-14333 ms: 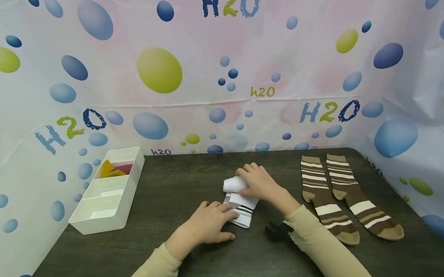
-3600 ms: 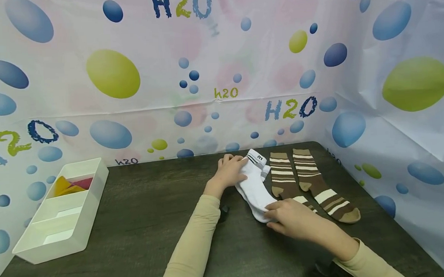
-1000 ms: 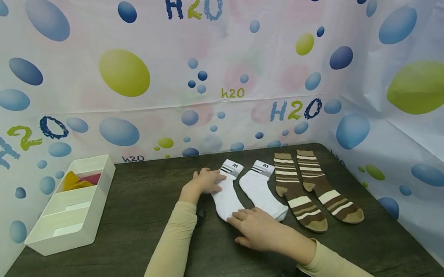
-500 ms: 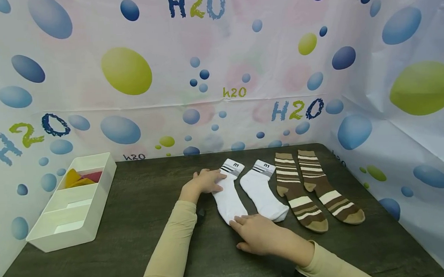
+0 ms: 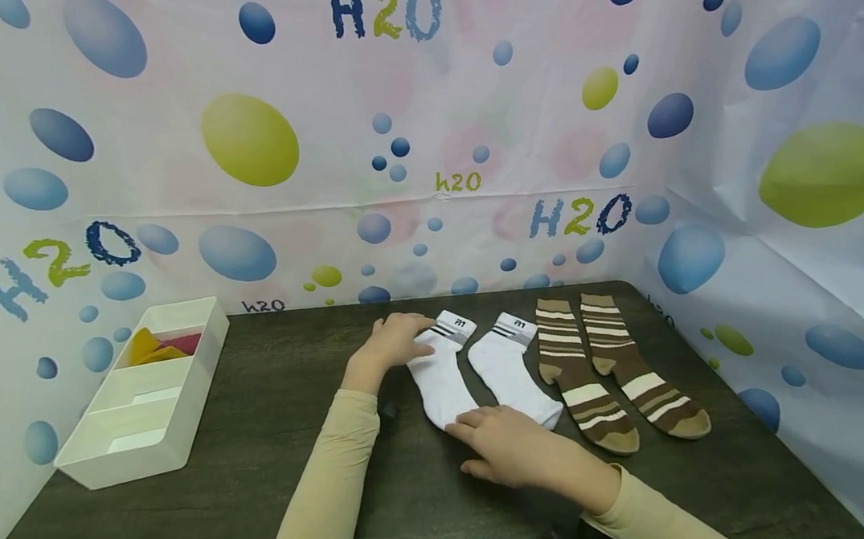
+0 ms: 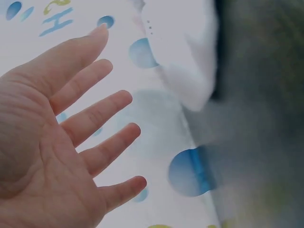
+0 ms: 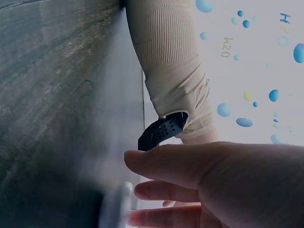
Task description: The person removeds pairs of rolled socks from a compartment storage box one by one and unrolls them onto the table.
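Two white ankle socks lie flat side by side on the dark table, with striped cuffs at the far end: the left sock and the right sock. My left hand is at the left sock's cuff, fingertips right at its edge. In the left wrist view its fingers are spread and hold nothing. My right hand is at the toe end of the left sock, its extended fingers overlapping the toe and hiding part of it. Two brown striped socks lie just right of the white pair.
A white three-compartment box stands at the left of the table; its far compartment holds yellow and dark pink cloth. A bubble-printed backdrop rises behind the table and along its sides.
A white rolled bundle earlier became stacked white socks, then two lying apart, the left one under my hands. In the last half second, my left hand shifted slightly away toward the back.
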The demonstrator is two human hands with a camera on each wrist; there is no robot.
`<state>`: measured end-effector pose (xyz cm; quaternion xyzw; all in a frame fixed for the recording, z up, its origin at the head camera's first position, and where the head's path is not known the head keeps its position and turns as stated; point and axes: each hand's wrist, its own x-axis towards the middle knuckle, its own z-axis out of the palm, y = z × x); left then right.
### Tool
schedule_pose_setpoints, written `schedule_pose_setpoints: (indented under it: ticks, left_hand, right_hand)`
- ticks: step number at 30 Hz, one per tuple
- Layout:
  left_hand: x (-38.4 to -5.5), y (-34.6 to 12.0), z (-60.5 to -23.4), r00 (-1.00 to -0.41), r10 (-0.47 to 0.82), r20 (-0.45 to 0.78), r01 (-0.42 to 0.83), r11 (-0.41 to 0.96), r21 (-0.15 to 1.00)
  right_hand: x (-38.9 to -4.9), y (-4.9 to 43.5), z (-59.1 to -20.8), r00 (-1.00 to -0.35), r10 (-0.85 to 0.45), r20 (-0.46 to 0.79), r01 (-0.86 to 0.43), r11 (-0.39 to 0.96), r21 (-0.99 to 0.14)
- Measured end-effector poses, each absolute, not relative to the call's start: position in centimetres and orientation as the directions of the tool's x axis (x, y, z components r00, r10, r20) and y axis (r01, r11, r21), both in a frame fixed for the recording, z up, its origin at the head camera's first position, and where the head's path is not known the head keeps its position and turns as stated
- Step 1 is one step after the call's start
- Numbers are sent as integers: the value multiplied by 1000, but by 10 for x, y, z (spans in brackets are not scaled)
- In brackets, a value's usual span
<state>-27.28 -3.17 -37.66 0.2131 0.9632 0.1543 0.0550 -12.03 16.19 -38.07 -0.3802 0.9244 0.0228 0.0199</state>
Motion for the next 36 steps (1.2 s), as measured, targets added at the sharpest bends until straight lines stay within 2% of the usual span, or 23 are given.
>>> schedule_pose_setpoints:
  ticks: [12,19,29,36]
  left_hand:
    - [-257,-33,-345,-894,440,86,445,847,289]
    - [-239,-41,-330,-863,479,160,503,840,202]
    - [-211,-79,-330,-769,542,339,581,814,15]
    - [-185,-110,-338,-685,589,429,613,784,-98]
  right_hand:
    - [-125,181,-359,-705,-701,105,-703,710,22]
    - [-128,188,-354,-708,-683,182,-693,721,8]
    - [-130,184,-352,-686,-692,222,-709,705,10]
    - [-128,180,-357,-632,-723,279,-745,666,41]
